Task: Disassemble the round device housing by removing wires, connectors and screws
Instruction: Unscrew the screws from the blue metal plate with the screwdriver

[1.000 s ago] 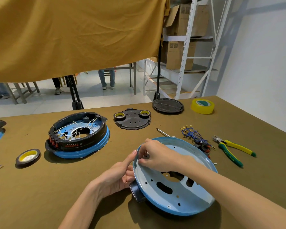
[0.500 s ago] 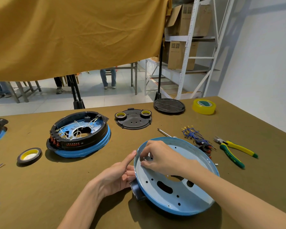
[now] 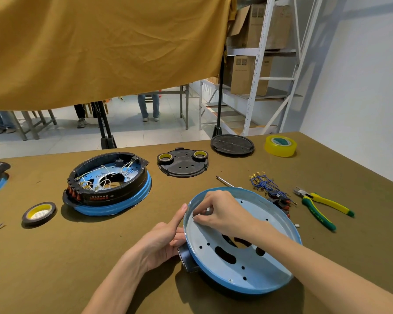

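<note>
A round blue housing pan (image 3: pixel 254 266), stripped bare with several holes in its floor, lies tilted in front of me. My left hand (image 3: pixel 166 241) grips its left outer rim, forefinger stretched up along the edge. My right hand (image 3: pixel 222 211) reaches inside the pan and pinches a small metal part at the left inner wall. A second round housing (image 3: pixel 109 184), black ring on a blue base with white wires inside, stands at the left. Removed blue wires with connectors (image 3: pixel 268 184) lie right of the pan.
Yellow-green pliers (image 3: pixel 320 207) lie at the right, a screwdriver tip (image 3: pixel 224 181) behind the pan. A black plate (image 3: pixel 183 166) carries two tape rolls. A black round lid (image 3: pixel 232 145), clear yellow tape (image 3: pixel 280 146) and a dark tape roll (image 3: pixel 39 211) also sit on the table.
My right hand's fingertips have shifted slightly down along the pan's left inner wall. The left hand keeps its hold on the rim.
</note>
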The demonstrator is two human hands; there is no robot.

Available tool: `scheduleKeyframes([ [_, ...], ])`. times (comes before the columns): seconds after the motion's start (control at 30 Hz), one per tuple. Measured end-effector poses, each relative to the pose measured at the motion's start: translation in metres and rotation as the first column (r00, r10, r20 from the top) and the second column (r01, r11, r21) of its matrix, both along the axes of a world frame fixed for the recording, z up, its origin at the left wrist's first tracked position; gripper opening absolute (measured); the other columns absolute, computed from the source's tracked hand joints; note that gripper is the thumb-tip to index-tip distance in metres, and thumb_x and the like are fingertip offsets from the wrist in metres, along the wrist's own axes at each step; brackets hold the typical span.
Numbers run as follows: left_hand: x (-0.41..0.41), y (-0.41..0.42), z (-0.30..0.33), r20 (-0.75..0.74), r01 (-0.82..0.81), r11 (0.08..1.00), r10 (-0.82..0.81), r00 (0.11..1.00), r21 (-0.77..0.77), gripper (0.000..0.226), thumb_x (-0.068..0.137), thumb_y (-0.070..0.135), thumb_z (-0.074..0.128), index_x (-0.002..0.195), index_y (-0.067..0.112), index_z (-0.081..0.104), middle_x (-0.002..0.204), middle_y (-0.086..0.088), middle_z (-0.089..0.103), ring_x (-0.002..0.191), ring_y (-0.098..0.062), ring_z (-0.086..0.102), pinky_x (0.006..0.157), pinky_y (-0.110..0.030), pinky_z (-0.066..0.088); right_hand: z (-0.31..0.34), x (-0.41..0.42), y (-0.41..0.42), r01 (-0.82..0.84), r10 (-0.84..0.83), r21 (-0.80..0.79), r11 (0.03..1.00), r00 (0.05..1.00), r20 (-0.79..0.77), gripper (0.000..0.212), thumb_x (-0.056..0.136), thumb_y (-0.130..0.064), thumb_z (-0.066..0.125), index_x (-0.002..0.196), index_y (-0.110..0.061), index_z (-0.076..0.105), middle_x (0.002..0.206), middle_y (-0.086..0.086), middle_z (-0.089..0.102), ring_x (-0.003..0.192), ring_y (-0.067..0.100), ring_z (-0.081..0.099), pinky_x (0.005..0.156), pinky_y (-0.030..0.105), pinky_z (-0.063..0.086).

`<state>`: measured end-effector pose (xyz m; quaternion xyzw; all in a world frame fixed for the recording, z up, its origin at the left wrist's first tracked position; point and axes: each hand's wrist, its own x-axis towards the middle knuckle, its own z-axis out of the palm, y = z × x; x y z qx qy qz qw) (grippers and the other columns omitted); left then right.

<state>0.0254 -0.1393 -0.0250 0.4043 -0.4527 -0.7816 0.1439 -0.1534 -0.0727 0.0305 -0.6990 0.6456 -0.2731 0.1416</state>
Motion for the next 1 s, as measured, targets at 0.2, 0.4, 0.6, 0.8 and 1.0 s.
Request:
scheduleKeyframes([
  [0.2, 0.001, 0.0, -0.003, -0.041, 0.027, 1.0, -0.027, 0.999, 0.014, 0.075, 0.066, 0.08, 0.076, 0.085, 0.007, 0.074, 0.077, -0.006, 0.056, 0.064, -0.013, 0.051, 0.068, -0.022, 0.048, -0.001, 0.001, 0.0, -0.011, 0.011, -0.017, 1.0, 1.0, 0.01, 0.011, 0.087, -0.024, 0.074, 0.09, -0.024, 0.084, 0.075, -0.014, 0.07, 0.081, 0.002, 0.061, 0.062, 0.015, 0.045],
  [0.4, -0.001, 0.006, 0.006, -0.027, 0.059, 0.998, -0.059, 0.998, -0.007, 0.066, 0.079, 0.073, 0.065, 0.056, 0.012, 0.077, 0.055, 0.002, 0.061, 0.046, -0.008, 0.058, 0.051, -0.018, 0.051, 0.0, 0.001, 0.001, -0.048, 0.044, -0.029, 0.998, 0.994, -0.104, 0.013, 0.094, -0.032, 0.07, 0.097, -0.024, 0.08, 0.092, -0.009, 0.069, 0.086, 0.009, 0.059, 0.076, 0.034, 0.051],
  [0.6, 0.0, 0.003, 0.004, -0.051, 0.055, 0.998, -0.055, 0.997, 0.009, 0.061, 0.068, 0.076, 0.079, 0.065, 0.016, 0.069, 0.06, 0.003, 0.041, 0.047, -0.009, 0.042, 0.05, -0.019, 0.047, 0.001, 0.002, 0.0, -0.131, 0.122, -0.024, 0.991, 0.965, -0.234, 0.015, 0.103, -0.025, 0.056, 0.11, -0.02, 0.067, 0.108, -0.005, 0.06, 0.098, 0.011, 0.053, 0.088, 0.031, 0.046],
  [0.8, 0.0, 0.003, 0.002, -0.037, -0.036, 0.997, 0.038, 0.999, 0.07, 0.065, 0.095, 0.065, 0.057, 0.101, 0.002, 0.072, 0.078, -0.007, 0.069, 0.069, -0.018, 0.066, 0.065, -0.029, 0.06, 0.001, -0.005, 0.002, -0.008, 0.019, -0.101, 0.995, 0.994, 0.108, 0.009, 0.102, -0.018, 0.057, 0.104, -0.016, 0.066, 0.095, -0.007, 0.067, 0.088, 0.008, 0.06, 0.078, 0.023, 0.049],
  [1.0, -0.002, 0.011, 0.007, -0.076, -0.121, 0.992, 0.122, 0.99, 0.017, 0.022, 0.099, 0.009, 0.061, 0.114, 0.0, 0.073, 0.109, -0.021, 0.076, 0.095, -0.032, 0.076, 0.065, -0.033, 0.064, -0.004, -0.01, 0.005, 0.108, -0.096, -0.014, 0.994, 0.93, 0.354, 0.01, 0.105, -0.016, 0.05, 0.1, -0.019, 0.059, 0.094, -0.001, 0.071, 0.083, 0.008, 0.065, 0.077, 0.03, 0.056],
])
